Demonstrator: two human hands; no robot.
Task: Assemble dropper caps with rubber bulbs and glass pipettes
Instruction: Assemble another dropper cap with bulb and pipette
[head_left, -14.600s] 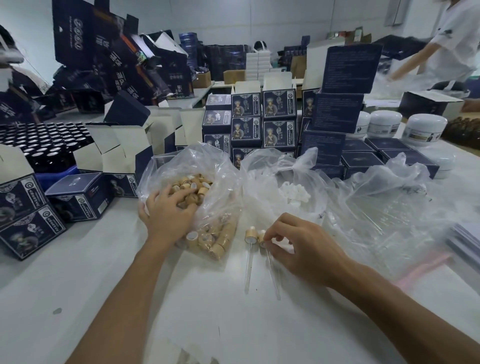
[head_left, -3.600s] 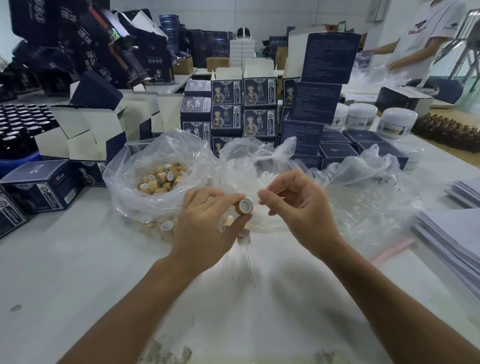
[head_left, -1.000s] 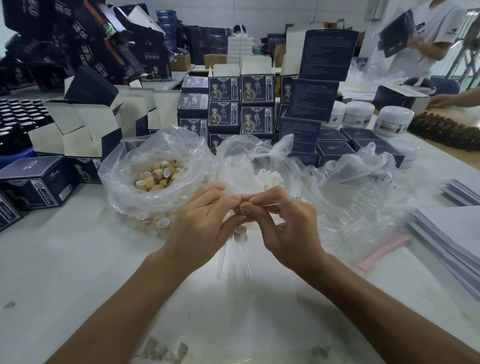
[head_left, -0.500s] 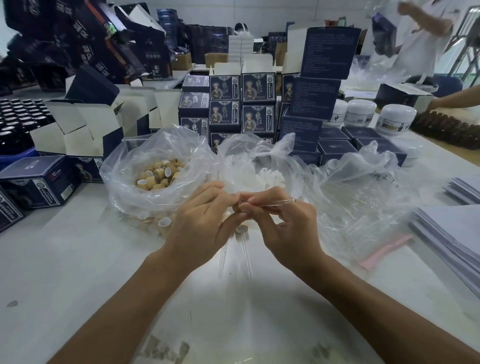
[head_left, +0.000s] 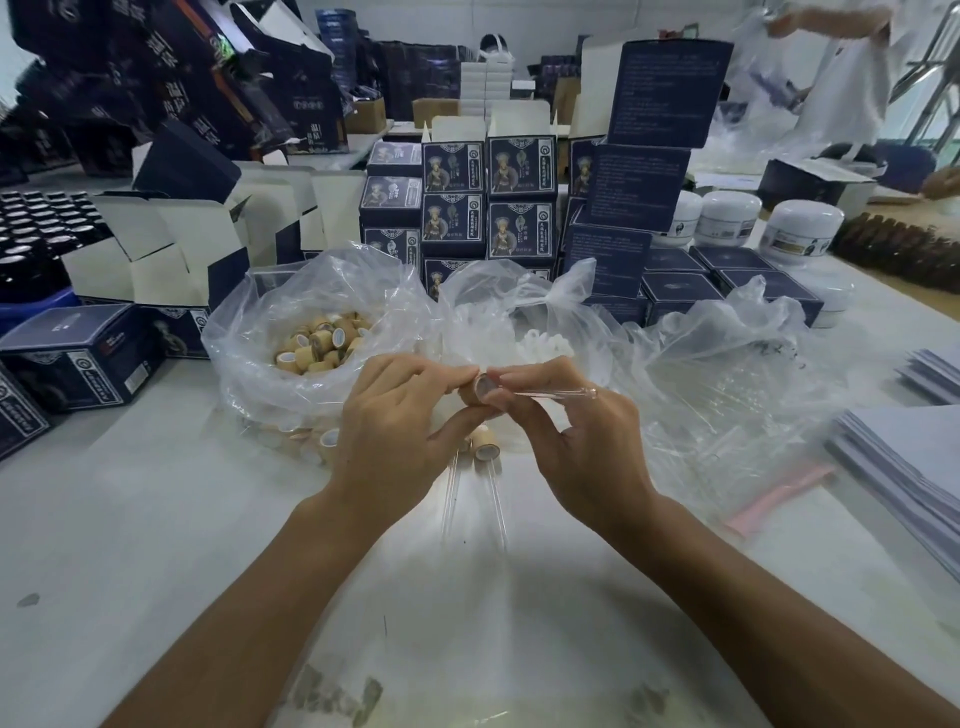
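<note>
Glass pipette (head_left: 550, 393) pinched in my right hand (head_left: 582, 447), left hand (head_left: 395, 431) pinching the cap (head_left: 475, 393) between them; I'd keep both coaxial, push straight.

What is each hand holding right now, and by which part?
The left hand pinches a bamboo-coloured cap by its side wall. The right hand pinches a glass pipette at the end meeting the cap.

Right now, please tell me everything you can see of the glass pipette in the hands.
The glass pipette is a thin, clear tube, lying almost level, its small rounded tip pointing right. The right hand pinches it near its left end, which meets the tan cap held by the left hand.
</note>
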